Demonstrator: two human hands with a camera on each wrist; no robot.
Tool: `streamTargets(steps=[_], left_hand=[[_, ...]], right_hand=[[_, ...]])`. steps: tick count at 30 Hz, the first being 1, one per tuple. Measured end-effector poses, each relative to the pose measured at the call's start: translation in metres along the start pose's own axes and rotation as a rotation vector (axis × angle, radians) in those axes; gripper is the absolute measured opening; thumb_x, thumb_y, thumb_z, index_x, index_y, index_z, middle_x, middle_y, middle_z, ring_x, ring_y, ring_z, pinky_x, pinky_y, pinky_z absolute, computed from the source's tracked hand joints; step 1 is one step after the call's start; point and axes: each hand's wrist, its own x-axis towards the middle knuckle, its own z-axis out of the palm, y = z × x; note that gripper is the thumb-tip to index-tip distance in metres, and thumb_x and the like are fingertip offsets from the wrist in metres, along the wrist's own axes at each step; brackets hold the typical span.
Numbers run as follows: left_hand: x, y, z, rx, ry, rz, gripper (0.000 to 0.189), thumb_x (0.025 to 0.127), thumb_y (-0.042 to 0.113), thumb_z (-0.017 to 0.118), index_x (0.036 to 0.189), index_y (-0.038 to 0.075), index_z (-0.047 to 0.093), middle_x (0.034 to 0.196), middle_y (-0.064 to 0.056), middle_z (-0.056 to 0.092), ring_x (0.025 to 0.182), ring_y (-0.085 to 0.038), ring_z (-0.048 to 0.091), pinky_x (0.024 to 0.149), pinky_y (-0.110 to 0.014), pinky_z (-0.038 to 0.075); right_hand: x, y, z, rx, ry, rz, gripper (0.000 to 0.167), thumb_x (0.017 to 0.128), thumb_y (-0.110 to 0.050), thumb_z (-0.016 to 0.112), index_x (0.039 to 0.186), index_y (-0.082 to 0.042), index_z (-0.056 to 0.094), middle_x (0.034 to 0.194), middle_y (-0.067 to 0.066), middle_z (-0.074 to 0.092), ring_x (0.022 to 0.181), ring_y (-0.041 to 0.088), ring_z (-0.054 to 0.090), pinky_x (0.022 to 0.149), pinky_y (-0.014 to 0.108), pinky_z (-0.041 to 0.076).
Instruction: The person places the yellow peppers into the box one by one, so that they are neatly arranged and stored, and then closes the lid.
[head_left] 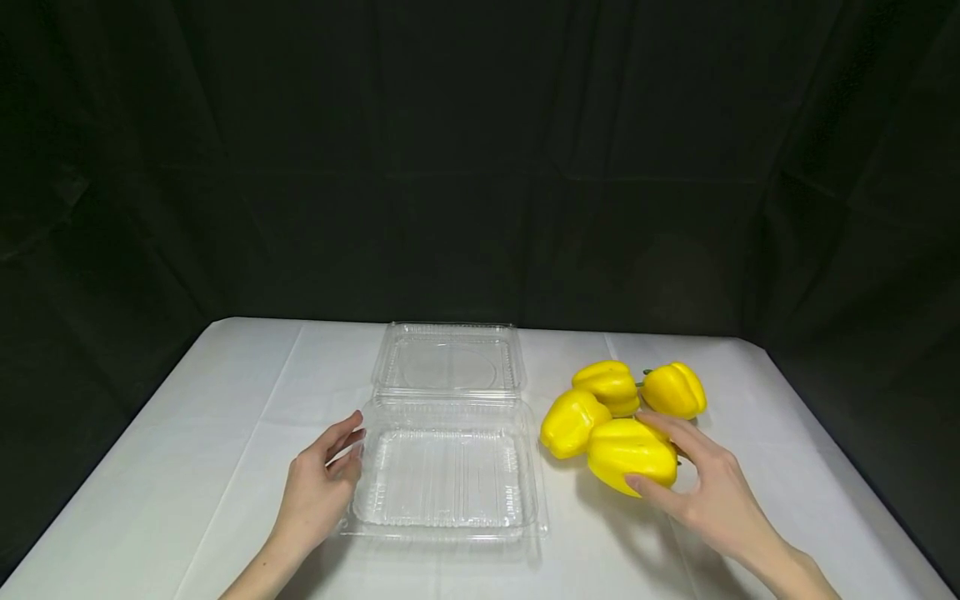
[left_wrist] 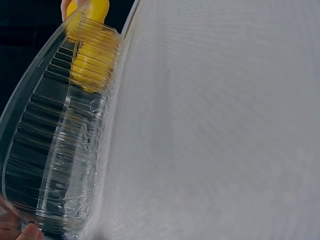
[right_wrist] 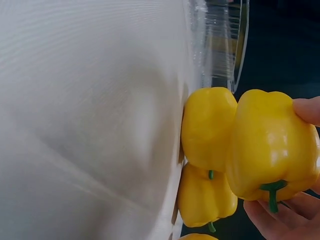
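My right hand point(head_left: 708, 487) grips a yellow bell pepper point(head_left: 632, 454), thumb on its near side and fingers on the far side. In the right wrist view this bell pepper point(right_wrist: 275, 145) is off the cloth, its green stem toward the camera. Close by lie three more yellow peppers: one at left point(head_left: 573, 425), one behind point(head_left: 606, 385) and one at far right point(head_left: 675, 390). My left hand point(head_left: 322, 479) holds the left rim of an open clear plastic container point(head_left: 450, 529); its thumb point(left_wrist: 31, 233) shows below the rim in the left wrist view.
The container's hinged lid point(head_left: 448, 358) lies folded back behind the base, flat on the table. A white cloth point(head_left: 247, 467) covers the table, with crease lines across it. Dark curtains point(head_left: 480, 167) hang behind and along both sides.
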Motion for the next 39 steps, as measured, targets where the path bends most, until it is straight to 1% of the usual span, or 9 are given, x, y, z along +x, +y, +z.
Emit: streamTargets(steps=[3, 9, 12, 14, 19, 25, 28, 33, 39], left_hand=[[0.0, 0.001, 0.0, -0.004, -0.001, 0.013, 0.048, 0.092, -0.008, 0.056, 0.139, -0.007, 0.05, 0.143, -0.022, 0.054, 0.127, -0.035, 0.059, 0.101, -0.028, 0.052], [-0.002, 0.002, -0.001, -0.019, -0.006, 0.019, 0.049, 0.091, -0.009, 0.056, 0.14, -0.006, 0.05, 0.144, -0.023, 0.053, 0.127, -0.034, 0.059, 0.102, -0.029, 0.052], [-0.002, 0.002, -0.001, -0.022, -0.009, 0.019, 0.049, 0.092, -0.008, 0.056, 0.141, -0.005, 0.05, 0.144, -0.022, 0.053, 0.127, -0.033, 0.059, 0.102, -0.029, 0.052], [-0.002, 0.002, -0.001, -0.019, -0.009, 0.021, 0.048, 0.093, -0.007, 0.056, 0.141, -0.005, 0.05, 0.144, -0.022, 0.053, 0.127, -0.033, 0.059, 0.102, -0.029, 0.052], [-0.001, 0.001, 0.0, -0.01, -0.004, 0.025, 0.048, 0.093, -0.008, 0.057, 0.14, -0.006, 0.05, 0.143, -0.022, 0.054, 0.126, -0.034, 0.059, 0.102, -0.029, 0.052], [0.0, 0.001, 0.001, -0.004, -0.001, 0.01, 0.048, 0.092, -0.009, 0.057, 0.139, -0.006, 0.051, 0.143, -0.022, 0.054, 0.126, -0.033, 0.059, 0.101, -0.027, 0.053], [0.0, 0.001, 0.001, -0.005, -0.004, 0.009, 0.048, 0.091, -0.009, 0.056, 0.139, -0.007, 0.051, 0.143, -0.022, 0.054, 0.126, -0.034, 0.059, 0.1, -0.027, 0.053], [-0.001, 0.001, 0.0, -0.019, -0.012, 0.025, 0.049, 0.091, -0.01, 0.056, 0.14, -0.007, 0.05, 0.143, -0.024, 0.053, 0.126, -0.036, 0.059, 0.101, -0.028, 0.052], [-0.002, 0.001, -0.001, -0.028, -0.017, 0.03, 0.049, 0.092, -0.009, 0.055, 0.14, -0.007, 0.049, 0.144, -0.024, 0.053, 0.126, -0.036, 0.059, 0.102, -0.029, 0.052]], right_hand=[[0.002, -0.003, -0.001, -0.01, -0.008, 0.016, 0.067, 0.08, -0.035, 0.085, 0.139, -0.023, 0.056, 0.137, 0.0, 0.059, 0.111, -0.001, 0.051, 0.086, 0.013, 0.052], [0.005, -0.008, -0.001, -0.023, -0.014, 0.025, 0.066, 0.08, -0.036, 0.084, 0.138, -0.02, 0.056, 0.138, 0.002, 0.059, 0.112, 0.014, 0.055, 0.086, 0.023, 0.057], [0.006, -0.011, -0.001, -0.021, -0.007, 0.023, 0.066, 0.08, -0.036, 0.084, 0.138, -0.02, 0.057, 0.139, 0.003, 0.058, 0.114, 0.016, 0.055, 0.087, 0.028, 0.058], [0.007, -0.012, -0.001, -0.019, -0.003, 0.02, 0.066, 0.08, -0.036, 0.085, 0.137, -0.02, 0.057, 0.139, 0.002, 0.059, 0.114, 0.015, 0.055, 0.088, 0.027, 0.058], [0.009, -0.016, 0.001, -0.009, 0.006, 0.013, 0.066, 0.079, -0.035, 0.085, 0.137, -0.02, 0.058, 0.138, 0.0, 0.059, 0.113, 0.012, 0.055, 0.088, 0.018, 0.054], [0.013, -0.021, 0.003, 0.006, 0.013, -0.012, 0.067, 0.078, -0.035, 0.086, 0.137, -0.018, 0.058, 0.137, -0.002, 0.06, 0.113, 0.009, 0.055, 0.088, 0.015, 0.053], [0.015, -0.024, 0.005, 0.015, 0.015, -0.021, 0.068, 0.078, -0.035, 0.086, 0.137, -0.019, 0.058, 0.137, -0.004, 0.06, 0.114, 0.008, 0.055, 0.089, 0.015, 0.053], [0.019, -0.029, 0.008, 0.037, 0.013, -0.032, 0.068, 0.078, -0.035, 0.086, 0.138, -0.02, 0.057, 0.137, -0.005, 0.059, 0.115, 0.009, 0.055, 0.09, 0.02, 0.055], [0.022, -0.034, 0.013, 0.08, 0.021, -0.069, 0.066, 0.079, -0.032, 0.085, 0.138, -0.022, 0.057, 0.135, -0.004, 0.06, 0.115, 0.006, 0.055, 0.093, 0.018, 0.054]])
